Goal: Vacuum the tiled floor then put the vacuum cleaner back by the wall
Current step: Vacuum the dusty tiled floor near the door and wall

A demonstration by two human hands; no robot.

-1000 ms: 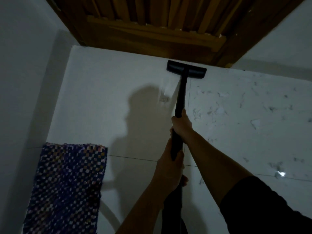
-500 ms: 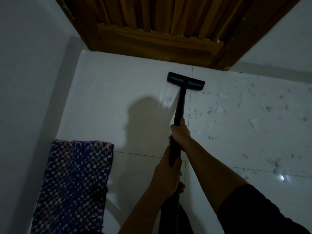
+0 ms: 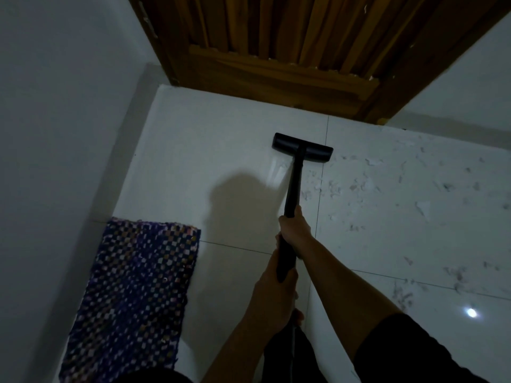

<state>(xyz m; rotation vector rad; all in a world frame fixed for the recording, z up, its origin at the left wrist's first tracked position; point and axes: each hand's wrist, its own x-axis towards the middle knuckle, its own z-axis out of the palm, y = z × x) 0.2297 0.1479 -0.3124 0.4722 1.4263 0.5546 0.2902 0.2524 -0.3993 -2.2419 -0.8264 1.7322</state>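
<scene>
vacuum wand (image 3: 294,183) partly hidden inside hands (image 3: 293,233), rug (image 3: 132,294) cut by bottom edge, floor specks (image 3: 423,208) too small to identify

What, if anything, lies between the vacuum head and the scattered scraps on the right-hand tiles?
Nothing visible. The vacuum head sits on bare tile, and the scraps begin right beside it and spread rightward. The woven mat lies on the other side, by the left wall, clear of that path.

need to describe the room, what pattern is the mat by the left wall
The mat is a small checkered weave in dark blue-purple with pale squares, seen in the head view.
</scene>
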